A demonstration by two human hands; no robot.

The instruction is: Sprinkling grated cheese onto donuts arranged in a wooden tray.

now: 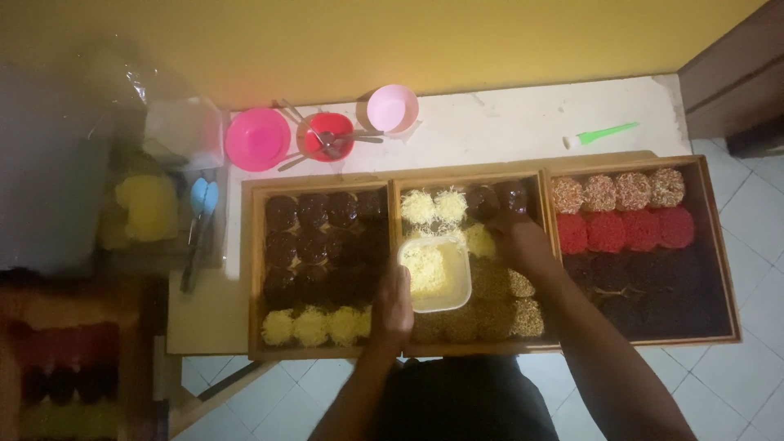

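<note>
Left hand (393,304) grips white square tub (434,273) of yellow shreds; right hand (516,242), just beyond it, pinches narrow over round doughnuts (496,200)

Both hands (392,306) (523,245) reach forward (fingers curled, dim).

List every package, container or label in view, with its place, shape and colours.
White tub: square, filled with pale yellow shreds, on the middle tray, left hand at its edge.
Clear plastic bag: crumpled, far left of the table.
Labels, signs, screens: none visible.
</note>
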